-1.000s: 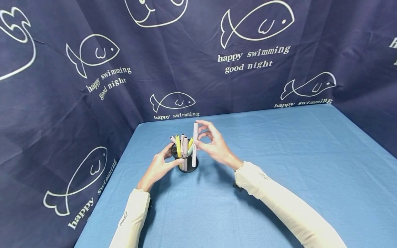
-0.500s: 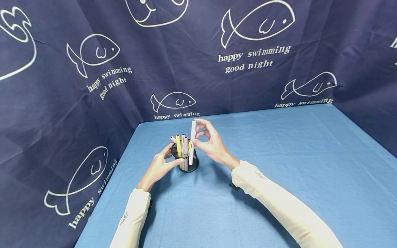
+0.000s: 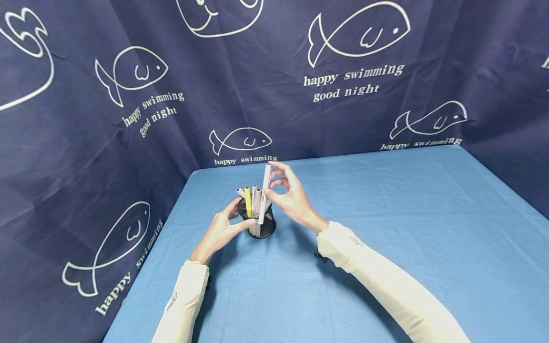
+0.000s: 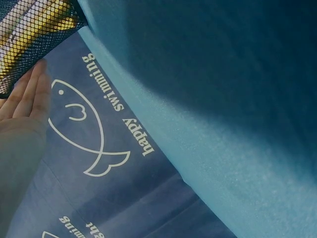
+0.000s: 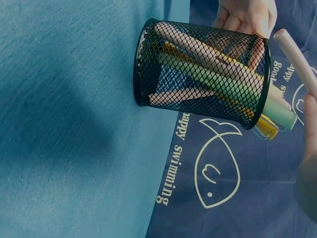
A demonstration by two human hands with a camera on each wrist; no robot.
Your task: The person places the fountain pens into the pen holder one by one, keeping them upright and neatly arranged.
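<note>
A black mesh pen holder (image 3: 268, 229) stands upright on the blue cloth, with several pink, yellow and green pens inside. My left hand (image 3: 220, 231) grips it near the rim, thumb in front and fingers around the far left side. In the left wrist view, the left fingers (image 4: 33, 94) lie along the mesh (image 4: 59, 35). My right hand (image 3: 293, 197) pinches a pale pink pen (image 3: 261, 212), nearly upright and leaning slightly, in front of the holder's right side. The right wrist view shows the lower end of this pen (image 5: 296, 60) outside the rim, apart from the holder.
Among the pens in the holder, a yellow one (image 3: 247, 200) and a green one (image 5: 281, 115) stick out above the rim. Blue cloth (image 3: 386, 214) covers the table. Dark blue fabric (image 3: 274, 85) with white fish drawings hangs behind and to the left.
My right hand has moved a little left and up with the pale pink pen, which now leans in front of the holder. The left hand and the holder have stayed in place.
</note>
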